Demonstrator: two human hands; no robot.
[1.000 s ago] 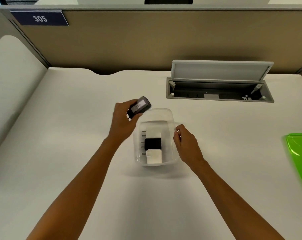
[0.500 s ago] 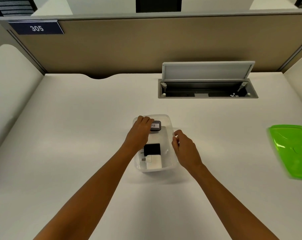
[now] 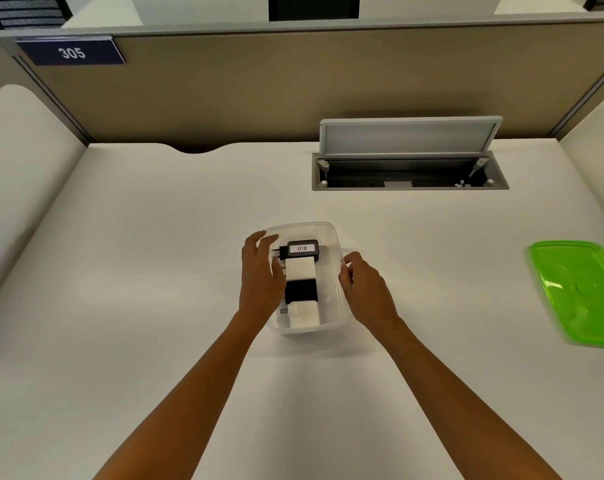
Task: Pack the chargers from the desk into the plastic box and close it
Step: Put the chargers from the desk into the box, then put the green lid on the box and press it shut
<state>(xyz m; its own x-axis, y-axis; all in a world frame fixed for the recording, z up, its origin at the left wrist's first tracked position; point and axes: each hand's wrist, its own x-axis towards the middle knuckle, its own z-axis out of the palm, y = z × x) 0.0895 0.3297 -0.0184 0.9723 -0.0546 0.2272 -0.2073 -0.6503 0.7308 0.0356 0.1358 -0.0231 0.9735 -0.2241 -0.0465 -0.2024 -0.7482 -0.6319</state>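
A clear plastic box [image 3: 331, 237] stands open in the middle of the desk. Inside lie several chargers in a row: a black charger [image 3: 302, 249] with a white "018" label at the far end, then a white one [image 3: 300, 269], a black one [image 3: 301, 289] and a white one [image 3: 304, 314] nearest me. My left hand [image 3: 260, 277] hovers over the box's left side, fingers spread, holding nothing. My right hand [image 3: 364, 289] rests against the box's right rim with its fingers curled on the edge. The green lid [image 3: 582, 291] lies flat at the far right.
An open cable hatch [image 3: 409, 173] with its grey flap raised is sunk into the desk behind the box. A tan partition with a "305" sign [image 3: 71, 52] closes off the back. White side panels flank the desk at left and right.
My left hand carried the labelled black charger over the box, set it down at the far end and let go. My right hand stayed on the rim.
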